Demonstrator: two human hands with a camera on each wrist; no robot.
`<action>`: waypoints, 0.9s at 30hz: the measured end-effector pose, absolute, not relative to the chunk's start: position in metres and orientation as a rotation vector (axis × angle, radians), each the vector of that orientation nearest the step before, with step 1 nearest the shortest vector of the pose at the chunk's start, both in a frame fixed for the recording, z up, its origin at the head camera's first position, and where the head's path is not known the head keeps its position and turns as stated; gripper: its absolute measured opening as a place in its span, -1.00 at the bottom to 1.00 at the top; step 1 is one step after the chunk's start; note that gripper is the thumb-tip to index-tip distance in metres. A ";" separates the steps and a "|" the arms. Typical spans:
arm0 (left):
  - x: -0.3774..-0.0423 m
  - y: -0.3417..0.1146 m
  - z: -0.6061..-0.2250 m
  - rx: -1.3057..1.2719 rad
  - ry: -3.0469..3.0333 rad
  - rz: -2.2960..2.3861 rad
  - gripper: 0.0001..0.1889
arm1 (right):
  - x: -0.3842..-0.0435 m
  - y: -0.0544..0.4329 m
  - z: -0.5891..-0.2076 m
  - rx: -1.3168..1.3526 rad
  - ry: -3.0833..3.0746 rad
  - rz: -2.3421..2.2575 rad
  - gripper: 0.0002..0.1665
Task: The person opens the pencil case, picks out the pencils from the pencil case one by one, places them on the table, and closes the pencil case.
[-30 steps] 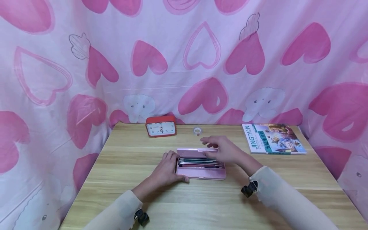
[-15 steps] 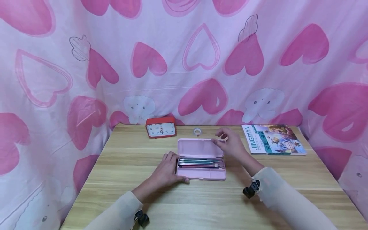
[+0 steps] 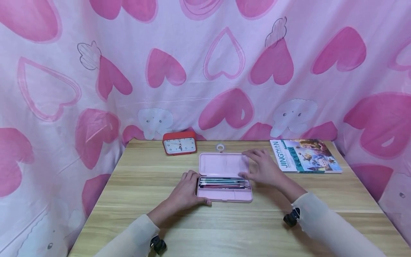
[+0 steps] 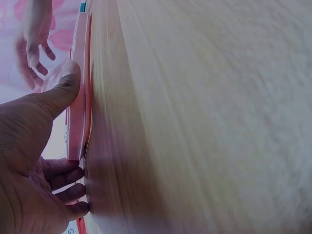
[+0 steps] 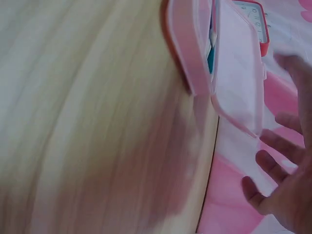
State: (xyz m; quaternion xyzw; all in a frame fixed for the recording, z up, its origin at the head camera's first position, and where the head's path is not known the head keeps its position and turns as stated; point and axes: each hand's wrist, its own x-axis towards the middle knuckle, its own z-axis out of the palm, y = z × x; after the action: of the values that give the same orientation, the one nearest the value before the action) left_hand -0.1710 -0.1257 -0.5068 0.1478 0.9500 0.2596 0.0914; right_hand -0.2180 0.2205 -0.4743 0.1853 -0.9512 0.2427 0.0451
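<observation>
A pink pencil case [image 3: 215, 194] lies on the wooden table with its lid [image 3: 221, 165] tipped back. Several pencils [image 3: 221, 181] fill its rear compartment, while the front part holds nothing visible. My left hand [image 3: 184, 192] grips the case's left end, thumb along the near side and fingers around the end. The thumb [image 4: 66, 90] presses the case wall in the left wrist view. Beside the lid's right edge is my right hand [image 3: 265, 169], fingers spread and holding nothing. In the right wrist view one finger reaches the lid's corner; whether it touches cannot be told.
Behind the case sit a red alarm clock [image 3: 179, 143] and a small roll of tape [image 3: 220, 147], the tape close to the lid's far edge. A book [image 3: 306, 156] lies at the back right. A pink heart-patterned curtain [image 3: 224, 71] hangs behind the table.
The pencil case lid has swung back from partly raised to fully open. My right hand has moved right, off the lid's middle to its right edge. The left hand stays put.
</observation>
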 end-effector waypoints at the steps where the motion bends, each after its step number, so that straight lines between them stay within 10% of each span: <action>1: -0.171 -0.126 -0.507 0.440 2.823 0.770 0.12 | -0.215 0.224 -0.474 0.605 -2.934 0.694 0.22; 8: -0.170 -0.127 -0.504 0.435 2.830 0.740 0.12 | -0.195 0.231 -0.479 0.780 -3.109 0.567 0.77; 27: -0.187 -0.139 -0.497 0.651 2.822 0.494 0.43 | -0.201 0.231 -0.490 0.808 -3.235 0.549 0.73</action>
State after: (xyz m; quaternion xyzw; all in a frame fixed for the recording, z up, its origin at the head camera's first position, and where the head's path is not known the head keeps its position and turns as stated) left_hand -0.1865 -0.1389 -0.4972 0.2206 0.9555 0.1673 0.1018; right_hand -0.2014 0.2314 -0.4903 0.2373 -0.9506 0.1613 -0.1186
